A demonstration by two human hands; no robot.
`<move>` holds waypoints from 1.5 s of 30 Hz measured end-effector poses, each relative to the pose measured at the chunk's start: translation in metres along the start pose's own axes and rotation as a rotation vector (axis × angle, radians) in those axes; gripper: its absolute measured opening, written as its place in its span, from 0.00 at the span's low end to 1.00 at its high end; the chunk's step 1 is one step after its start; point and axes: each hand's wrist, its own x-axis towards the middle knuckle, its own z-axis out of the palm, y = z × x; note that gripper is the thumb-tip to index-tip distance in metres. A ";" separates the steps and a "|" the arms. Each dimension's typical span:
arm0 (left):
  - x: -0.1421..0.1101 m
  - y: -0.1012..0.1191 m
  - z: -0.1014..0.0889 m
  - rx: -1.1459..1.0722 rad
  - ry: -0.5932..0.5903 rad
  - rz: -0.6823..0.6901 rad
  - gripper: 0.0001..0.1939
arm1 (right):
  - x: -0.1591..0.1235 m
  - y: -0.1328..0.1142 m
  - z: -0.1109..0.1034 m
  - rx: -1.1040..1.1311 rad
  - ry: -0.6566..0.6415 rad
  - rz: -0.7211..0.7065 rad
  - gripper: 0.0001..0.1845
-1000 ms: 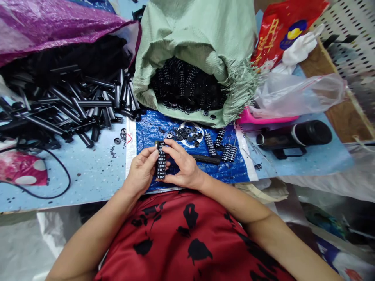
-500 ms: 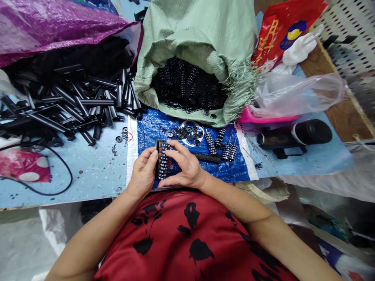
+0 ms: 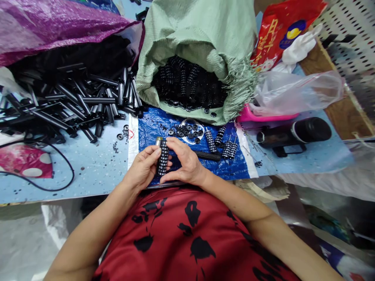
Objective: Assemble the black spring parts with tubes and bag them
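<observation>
In my left hand (image 3: pixel 145 164) is a black cylinder of number dials (image 3: pixel 163 159), white digits in rows, held upright with a brass-coloured end at its top. The left thumb presses its left side, and fingertips show beyond its right side. My right hand (image 3: pixel 186 162) curves about the same cylinder, index finger near the upper end and thumb near the lower. Behind the right hand lies a dark ridged bar (image 3: pixel 208 156). Further right are several stacks of number dials (image 3: pixel 210 141), some on thin pins. Loose black discs (image 3: pixel 190 130) are scattered ahead of my hands.
A green woven sack (image 3: pixel 199 35) lies open at the back, full of number dials. Black tubular parts (image 3: pixel 73 103) spill from a purple bag (image 3: pixel 67 27) at left. A black flask (image 3: pixel 293 134) lies at right beside a pink tray (image 3: pixel 269 117). A cable (image 3: pixel 68 171) loops at left.
The cylinder has turned in my left hand, so its brass-coloured top end now shows. Left fingertips have come into view at its right side. My right hand stays around it.
</observation>
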 end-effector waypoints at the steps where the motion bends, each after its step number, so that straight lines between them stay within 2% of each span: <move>1: 0.001 -0.001 -0.004 0.048 0.033 0.060 0.30 | -0.003 0.002 -0.003 -0.038 -0.003 0.009 0.63; 2: 0.003 -0.001 -0.010 0.138 0.088 0.158 0.29 | -0.006 0.004 -0.007 -0.104 -0.010 0.035 0.60; 3: 0.004 -0.001 -0.018 0.278 0.152 0.278 0.27 | -0.011 0.006 -0.012 -0.196 -0.028 0.077 0.52; 5: 0.008 0.004 -0.037 0.674 0.271 0.502 0.20 | -0.020 0.010 -0.020 -0.406 -0.096 0.170 0.28; 6: 0.009 0.008 -0.047 0.885 0.305 0.570 0.18 | -0.024 0.011 -0.024 -0.490 -0.137 0.200 0.18; 8: 0.014 0.018 -0.063 1.208 0.302 0.575 0.15 | -0.026 0.010 -0.029 -0.551 -0.172 0.200 0.09; 10: 0.019 0.027 -0.072 1.327 0.238 0.472 0.16 | -0.021 0.006 -0.031 -0.492 -0.099 0.143 0.10; 13: 0.027 0.035 -0.075 1.284 0.156 0.306 0.19 | -0.005 0.000 -0.028 -0.393 0.019 0.078 0.10; 18: 0.033 0.038 -0.074 1.255 0.167 0.245 0.18 | 0.011 -0.005 -0.022 -0.435 -0.132 0.076 0.11; 22: 0.042 0.042 -0.069 1.258 0.131 0.175 0.20 | 0.008 -0.016 -0.017 -0.246 -0.050 -0.104 0.11; 25: 0.047 0.046 -0.059 1.316 0.115 0.125 0.20 | 0.003 -0.023 -0.013 -0.282 -0.171 -0.136 0.10; 27: 0.038 0.053 -0.059 1.414 0.156 0.151 0.17 | -0.002 -0.022 -0.014 -0.284 -0.191 -0.104 0.08; 29: 0.015 0.065 -0.072 1.522 0.151 0.167 0.15 | -0.007 -0.016 -0.018 -0.245 -0.118 -0.081 0.08; 30: -0.001 0.073 -0.083 1.569 0.112 0.149 0.15 | -0.011 -0.011 -0.021 -0.248 -0.084 -0.059 0.09; 31: -0.018 0.083 -0.095 1.582 0.001 0.086 0.16 | -0.014 -0.006 -0.023 -0.274 -0.072 -0.029 0.10; 32: -0.034 0.092 -0.108 1.575 -0.126 -0.020 0.16 | -0.016 -0.001 -0.024 -0.318 -0.081 0.006 0.10; 33: -0.047 0.101 -0.118 1.552 -0.185 -0.119 0.18 | -0.018 0.004 -0.024 -0.364 -0.104 0.041 0.09; 34: -0.055 0.108 -0.126 1.538 -0.160 -0.132 0.21 | -0.018 0.007 -0.023 -0.401 -0.130 0.071 0.08; 35: -0.057 0.114 -0.131 1.553 -0.100 -0.049 0.23 | -0.016 0.010 -0.021 -0.422 -0.155 0.092 0.09; 36: -0.054 0.117 -0.133 1.605 0.019 0.080 0.24 | -0.012 0.012 -0.019 -0.426 -0.173 0.104 0.11; 38: -0.034 0.120 -0.131 1.776 0.355 0.366 0.22 | 0.000 0.016 -0.014 -0.373 -0.205 0.124 0.16; 39: -0.020 0.120 -0.129 1.867 0.528 0.453 0.21 | 0.009 0.020 -0.013 -0.318 -0.223 0.146 0.18; 41: 0.008 0.120 -0.129 2.007 0.771 0.479 0.19 | 0.031 0.035 -0.013 -0.175 -0.233 0.234 0.19; 43: 0.029 0.123 -0.135 2.063 0.844 0.442 0.18 | 0.059 0.061 -0.018 -0.071 -0.164 0.380 0.18; 45: 0.038 0.126 -0.143 2.054 0.879 0.495 0.17 | 0.093 0.094 -0.025 -0.113 0.004 0.547 0.19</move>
